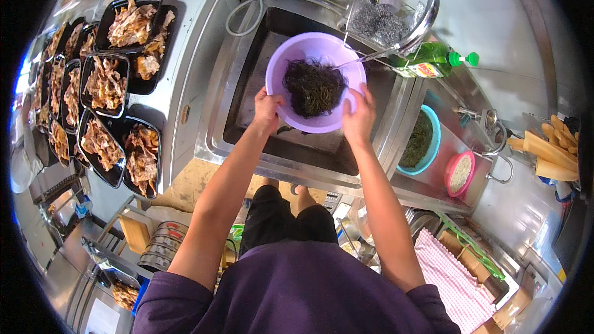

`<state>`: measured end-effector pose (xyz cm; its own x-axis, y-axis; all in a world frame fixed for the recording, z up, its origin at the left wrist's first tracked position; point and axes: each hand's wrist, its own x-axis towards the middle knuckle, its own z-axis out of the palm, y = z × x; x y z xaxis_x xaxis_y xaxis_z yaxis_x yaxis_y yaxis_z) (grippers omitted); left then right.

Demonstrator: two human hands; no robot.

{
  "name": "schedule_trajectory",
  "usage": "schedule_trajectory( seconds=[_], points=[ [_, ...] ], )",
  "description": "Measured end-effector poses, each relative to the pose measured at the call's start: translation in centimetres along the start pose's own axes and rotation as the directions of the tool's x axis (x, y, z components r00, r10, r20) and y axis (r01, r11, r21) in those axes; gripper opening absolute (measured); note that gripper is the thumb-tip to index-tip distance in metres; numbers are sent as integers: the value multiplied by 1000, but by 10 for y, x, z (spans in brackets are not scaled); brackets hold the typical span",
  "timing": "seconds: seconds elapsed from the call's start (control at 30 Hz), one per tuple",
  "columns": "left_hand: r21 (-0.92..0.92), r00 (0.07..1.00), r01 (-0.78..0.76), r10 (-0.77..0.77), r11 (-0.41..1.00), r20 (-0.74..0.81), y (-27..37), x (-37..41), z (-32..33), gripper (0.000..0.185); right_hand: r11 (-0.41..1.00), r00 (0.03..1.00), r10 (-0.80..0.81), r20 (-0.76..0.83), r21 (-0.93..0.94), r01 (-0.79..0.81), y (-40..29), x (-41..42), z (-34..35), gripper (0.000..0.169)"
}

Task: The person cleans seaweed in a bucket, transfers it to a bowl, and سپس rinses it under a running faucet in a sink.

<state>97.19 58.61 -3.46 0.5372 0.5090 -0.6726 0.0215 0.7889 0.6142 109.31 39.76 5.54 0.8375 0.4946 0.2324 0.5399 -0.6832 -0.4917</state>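
Observation:
A purple plastic basin (278, 67) is held over the stainless steel sink (211, 132). In it lies a clump of dark shredded seaweed (313, 90). My left hand (267, 107) grips the basin's lower left rim, thumb over the edge. At the lower right rim, my right hand (359, 113) holds on, with its fingers around the outside. Water runs into the basin from the curved metal faucet (434, 4). Small dark bits lie on the sink's bottom below the basin.
Black trays of cooked meat pieces (104, 86) crowd the left counter. A green detergent bottle (429, 60) and a rack of steel scourers (378, 23) sit behind the sink. At right, another sink holds a turquoise basin of seaweed (420, 141) and a pink bowl of pale grains (460, 174).

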Motion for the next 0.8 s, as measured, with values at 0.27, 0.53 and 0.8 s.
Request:
schedule_trajectory(
  seconds=[0.27,0.53,0.8],
  points=[
    [82,999,-49,51,995,-12,-1,29,-28,27,306,623,686,376,628,-716,52,-55,8,39],
    [84,998,-51,54,995,-36,5,24,-44,32,113,567,547,616,617,-779,-5,-31,15,50],
    [-3,999,-40,40,999,-21,37,-11,-3,26,131,578,478,661,597,-792,-8,-12,16,54]
  ],
)
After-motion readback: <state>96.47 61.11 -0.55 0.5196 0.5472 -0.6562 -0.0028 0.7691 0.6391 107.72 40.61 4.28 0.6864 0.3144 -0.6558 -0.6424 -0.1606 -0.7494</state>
